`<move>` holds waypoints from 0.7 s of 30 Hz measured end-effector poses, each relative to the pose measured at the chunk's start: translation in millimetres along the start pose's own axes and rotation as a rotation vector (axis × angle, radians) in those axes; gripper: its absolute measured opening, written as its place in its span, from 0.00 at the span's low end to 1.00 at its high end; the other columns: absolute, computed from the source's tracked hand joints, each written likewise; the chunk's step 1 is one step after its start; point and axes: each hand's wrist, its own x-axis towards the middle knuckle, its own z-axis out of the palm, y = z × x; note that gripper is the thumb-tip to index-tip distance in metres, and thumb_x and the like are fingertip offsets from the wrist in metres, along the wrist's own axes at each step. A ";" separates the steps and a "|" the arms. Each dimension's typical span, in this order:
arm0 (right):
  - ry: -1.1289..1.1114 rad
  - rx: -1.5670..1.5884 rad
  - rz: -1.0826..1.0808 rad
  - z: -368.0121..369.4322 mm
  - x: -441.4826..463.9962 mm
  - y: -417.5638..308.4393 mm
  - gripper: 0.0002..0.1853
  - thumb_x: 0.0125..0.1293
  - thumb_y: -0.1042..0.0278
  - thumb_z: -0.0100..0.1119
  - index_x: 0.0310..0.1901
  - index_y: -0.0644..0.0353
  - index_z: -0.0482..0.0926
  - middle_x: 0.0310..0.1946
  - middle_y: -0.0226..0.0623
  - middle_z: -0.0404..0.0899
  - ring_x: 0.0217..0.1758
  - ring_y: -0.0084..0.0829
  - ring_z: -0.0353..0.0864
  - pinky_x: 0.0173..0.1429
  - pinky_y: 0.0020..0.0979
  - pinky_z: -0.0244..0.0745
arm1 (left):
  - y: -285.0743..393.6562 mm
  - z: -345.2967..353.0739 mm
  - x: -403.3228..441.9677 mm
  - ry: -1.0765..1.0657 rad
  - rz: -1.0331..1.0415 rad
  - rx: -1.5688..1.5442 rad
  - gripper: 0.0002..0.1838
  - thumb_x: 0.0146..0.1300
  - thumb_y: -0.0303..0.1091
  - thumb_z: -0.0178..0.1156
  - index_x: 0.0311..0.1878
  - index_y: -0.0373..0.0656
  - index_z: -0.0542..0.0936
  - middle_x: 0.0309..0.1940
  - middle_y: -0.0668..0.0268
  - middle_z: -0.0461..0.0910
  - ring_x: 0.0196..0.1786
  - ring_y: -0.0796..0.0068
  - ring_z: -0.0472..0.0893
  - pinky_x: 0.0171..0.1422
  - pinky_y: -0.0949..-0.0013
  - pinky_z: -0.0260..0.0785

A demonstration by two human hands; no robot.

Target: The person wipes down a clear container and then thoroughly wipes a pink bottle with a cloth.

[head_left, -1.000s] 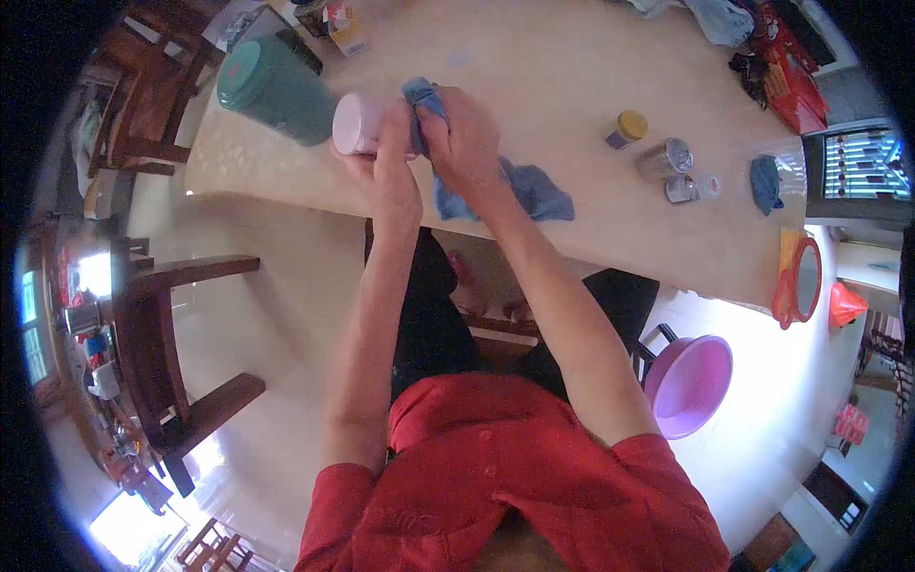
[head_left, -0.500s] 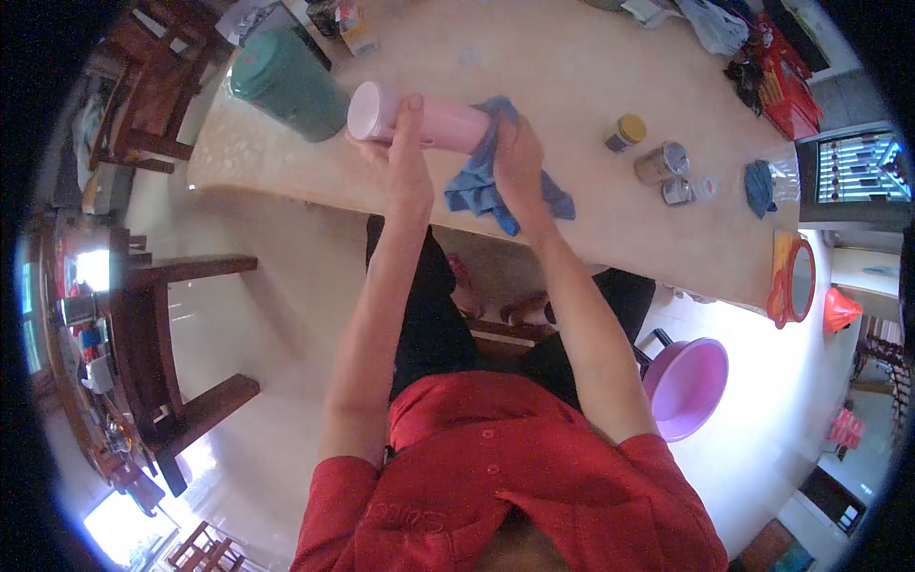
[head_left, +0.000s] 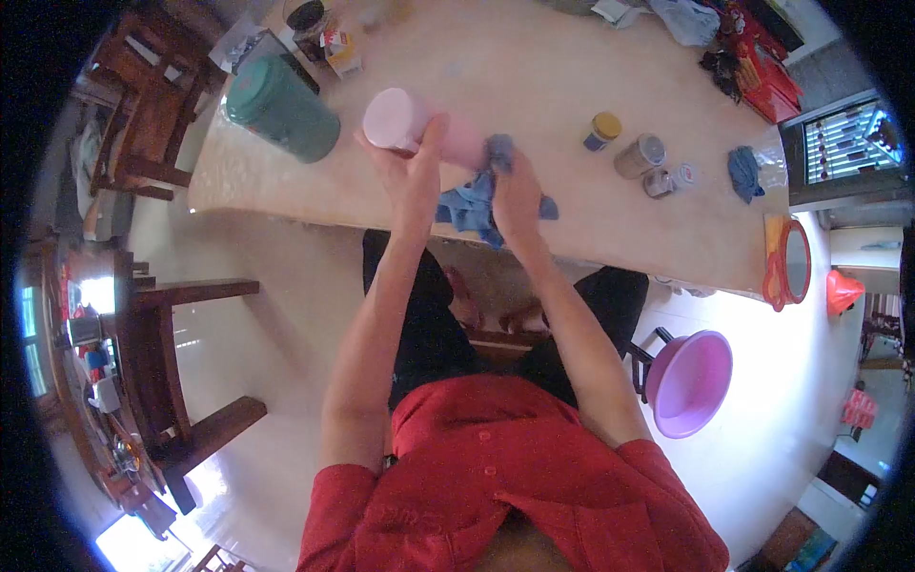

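A pink bottle (head_left: 459, 139) with a paler pink cap lies tilted in the air above the table, its cap end toward the left. My left hand (head_left: 410, 176) is wrapped round it near the cap, thumb on top. At the bottle's other end, my right hand (head_left: 516, 195) grips a blue cloth (head_left: 467, 206) and presses it against the base. Part of the cloth hangs down below the bottle by the table's near edge. The fingertips of my right hand are partly hidden by the cloth.
On the table (head_left: 534, 57), a green canister (head_left: 282, 107) stands at the left beside a small box (head_left: 340, 53). To the right are a yellow-lidded jar (head_left: 602, 131), clear jars (head_left: 640, 155), another blue cloth (head_left: 744, 173) and an orange-framed mirror (head_left: 795, 262). A pink basin (head_left: 688, 384) is below.
Compared with the earliest frame, my right hand has moved right with the cloth, from beside my left hand to the bottle's base. More of the bottle shows between my hands.
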 end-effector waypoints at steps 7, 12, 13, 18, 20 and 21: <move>0.097 0.319 0.235 -42.0 -15.5 6.5 0.16 0.64 0.65 0.47 0.49 0.67 0.71 0.43 0.47 0.77 0.46 0.43 0.75 0.50 0.35 0.68 | 16.0 21.7 -9.4 -0.196 -0.077 0.055 0.31 0.48 0.30 0.69 0.51 0.38 0.60 0.39 0.63 0.71 0.41 0.76 0.74 0.42 0.73 0.69; 0.131 0.611 0.167 -78.5 -3.7 -26.8 0.14 0.65 0.65 0.48 0.48 0.63 0.72 0.38 0.36 0.77 0.43 0.26 0.74 0.46 0.29 0.69 | 26.3 40.9 -18.5 -0.338 -0.178 0.169 0.31 0.48 0.31 0.69 0.51 0.36 0.60 0.40 0.62 0.72 0.43 0.74 0.74 0.45 0.72 0.70; 0.137 0.612 0.166 -85.7 -0.3 -39.0 0.14 0.65 0.65 0.48 0.48 0.63 0.72 0.38 0.36 0.77 0.43 0.26 0.74 0.46 0.29 0.69 | 25.0 44.1 -19.8 -0.343 -0.177 0.168 0.31 0.48 0.31 0.69 0.51 0.36 0.60 0.40 0.62 0.72 0.43 0.74 0.74 0.45 0.72 0.70; 0.219 0.153 -0.562 -89.8 36.0 -91.3 0.15 0.55 0.67 0.58 0.44 0.59 0.76 0.43 0.42 0.75 0.45 0.38 0.73 0.48 0.37 0.68 | 0.4 44.8 -7.6 -0.338 0.125 0.369 0.26 0.51 0.30 0.64 0.50 0.37 0.62 0.40 0.61 0.71 0.44 0.71 0.73 0.45 0.68 0.68; 0.165 -0.026 -0.598 -83.4 44.9 -110.3 0.16 0.53 0.68 0.59 0.45 0.60 0.76 0.46 0.43 0.72 0.48 0.42 0.71 0.52 0.37 0.66 | -33.4 38.1 -2.4 -0.349 0.126 0.250 0.25 0.52 0.31 0.63 0.50 0.37 0.62 0.40 0.61 0.71 0.43 0.71 0.73 0.45 0.67 0.68; 0.106 -0.207 -0.629 -79.5 47.6 -117.2 0.17 0.51 0.69 0.59 0.45 0.60 0.77 0.49 0.44 0.70 0.51 0.45 0.69 0.55 0.38 0.64 | -37.0 38.4 -1.3 -0.357 0.125 0.187 0.25 0.53 0.31 0.62 0.50 0.37 0.62 0.40 0.61 0.71 0.43 0.71 0.72 0.45 0.67 0.68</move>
